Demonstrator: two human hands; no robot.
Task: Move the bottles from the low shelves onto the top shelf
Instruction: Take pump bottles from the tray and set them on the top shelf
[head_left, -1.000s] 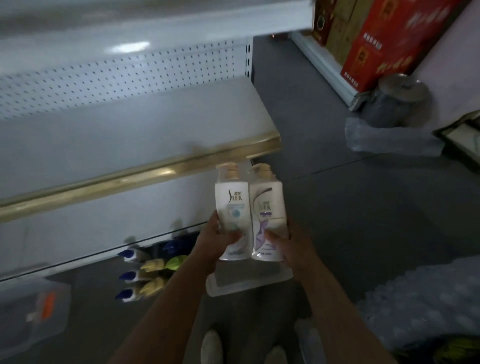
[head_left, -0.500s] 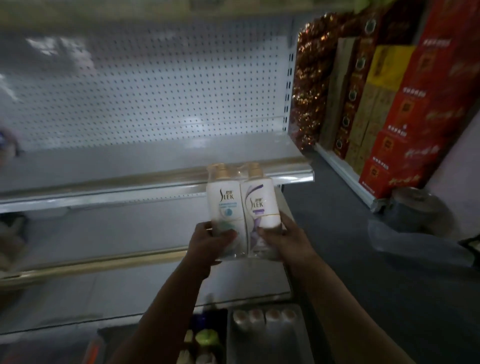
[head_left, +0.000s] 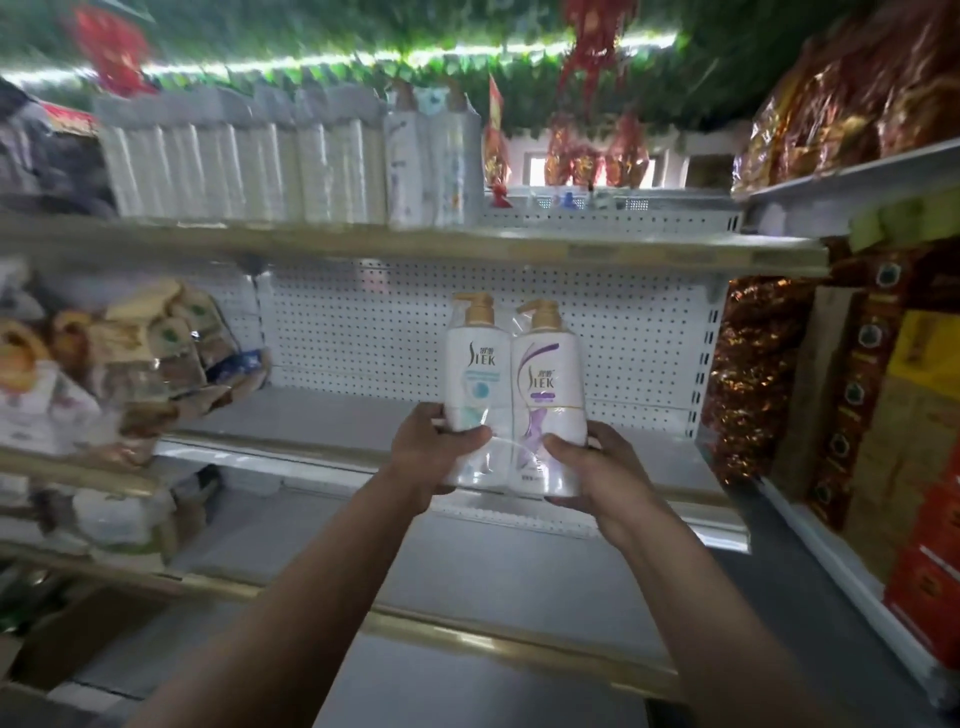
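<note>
I hold a plastic-wrapped twin pack of white pump bottles (head_left: 514, 379) upright in front of the white pegboard shelving. The left bottle carries a teal label, the right one a purple label, and both have gold pumps. My left hand (head_left: 434, 447) grips the lower left side of the pack. My right hand (head_left: 597, 467) grips its lower right side and underside. The top shelf (head_left: 623, 249) runs above the pack, with a row of similar white bottle packs (head_left: 291, 166) standing on its left part.
Bagged goods (head_left: 135, 364) fill the shelves at left. Red and gold boxes (head_left: 883, 441) and shiny foil packages (head_left: 748, 374) stand at right. Bare white shelves (head_left: 493, 561) lie below my hands. Green garland and red ornaments (head_left: 592, 41) hang overhead.
Both hands have lifted the twin pack from down near the floor to mid-shelf height. My view has tilted up from the floor to the top shelf.
</note>
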